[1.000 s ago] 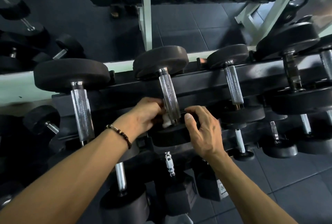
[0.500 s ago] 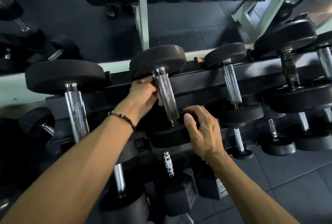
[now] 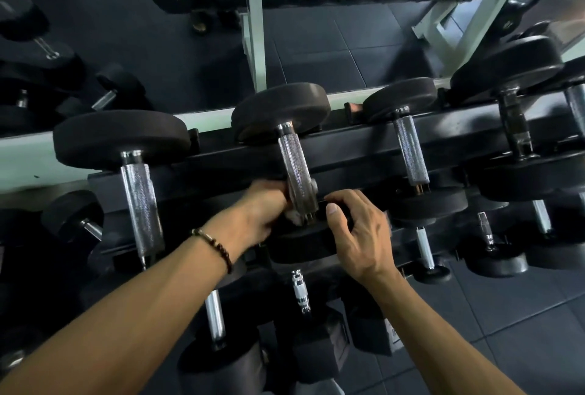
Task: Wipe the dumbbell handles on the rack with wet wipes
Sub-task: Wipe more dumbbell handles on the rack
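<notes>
Nearest the camera, the left hand [image 3: 264, 209] grips a crumpled white wet wipe [image 3: 292, 216] around the lower end of the knurled chrome handle [image 3: 296, 170] of the middle black rubber dumbbell, while the right hand [image 3: 359, 230], fingers curled, grips the rim of that dumbbell's near black head [image 3: 300, 244]. The dumbbell lies on the top tier of the black steel rack [image 3: 348, 147]. Judged from this, wiping is under way on one handle; the neighbouring chrome handles [image 3: 410, 147] and lower tiers appear outstanding.

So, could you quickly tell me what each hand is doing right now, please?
Left hand: grips a wet wipe around the dumbbell handle.
Right hand: curled on the dumbbell head.
</notes>
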### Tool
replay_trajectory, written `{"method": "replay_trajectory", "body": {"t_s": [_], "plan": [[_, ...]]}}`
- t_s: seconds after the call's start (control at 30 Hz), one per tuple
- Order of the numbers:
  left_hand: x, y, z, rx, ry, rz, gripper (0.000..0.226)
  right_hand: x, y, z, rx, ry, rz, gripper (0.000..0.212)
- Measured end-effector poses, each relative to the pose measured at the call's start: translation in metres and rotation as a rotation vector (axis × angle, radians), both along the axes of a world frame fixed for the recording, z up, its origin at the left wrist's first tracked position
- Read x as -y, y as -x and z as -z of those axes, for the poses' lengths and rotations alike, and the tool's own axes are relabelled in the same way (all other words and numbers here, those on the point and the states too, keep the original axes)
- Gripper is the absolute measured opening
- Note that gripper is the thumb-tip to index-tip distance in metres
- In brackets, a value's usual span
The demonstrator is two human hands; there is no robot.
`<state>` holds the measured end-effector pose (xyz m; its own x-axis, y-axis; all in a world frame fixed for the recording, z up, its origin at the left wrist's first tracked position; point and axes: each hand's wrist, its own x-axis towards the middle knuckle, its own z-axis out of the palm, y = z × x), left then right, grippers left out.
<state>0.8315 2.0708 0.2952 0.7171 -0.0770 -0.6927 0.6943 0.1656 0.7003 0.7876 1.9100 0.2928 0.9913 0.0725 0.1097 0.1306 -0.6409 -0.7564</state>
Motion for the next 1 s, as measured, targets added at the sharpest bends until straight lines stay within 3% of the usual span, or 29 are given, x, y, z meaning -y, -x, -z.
{"method": "replay_trajectory", "body": {"t_s": [0.07,0.17,0.23,0.33,0.4,0.63,0.8,1.0], "plan": [[-0.004,-0.002,-0.002,-0.01,0.069,0.063,0.03,-0.001,0.0,0.0,0.003,0.012,-0.008,0.038],[-0.01,-0.036,-0.008,0.123,0.174,-0.163,0.052,0.0,0.001,-0.001,-0.014,0.009,-0.013,0.04],[-0.01,-0.044,-0.01,0.128,0.207,-0.207,0.056,0.001,-0.001,-0.001,-0.024,0.009,-0.016,0.041],[-0.006,-0.009,-0.008,-0.001,0.142,0.066,0.04,0.001,-0.001,0.0,-0.004,0.002,-0.019,0.039],[-0.004,0.007,-0.008,-0.072,0.134,0.118,0.045,0.001,-0.001,0.0,0.012,0.005,-0.02,0.038],[-0.013,-0.043,-0.011,0.119,0.111,-0.41,0.04,0.003,-0.002,0.0,0.006,-0.017,-0.026,0.041],[-0.002,0.003,-0.005,0.156,-0.042,-0.164,0.048,0.0,-0.001,0.002,0.023,-0.017,-0.015,0.038],[-0.009,-0.041,-0.012,0.225,-0.123,-0.421,0.038,0.002,-0.001,0.0,0.014,-0.008,-0.013,0.039]]}}
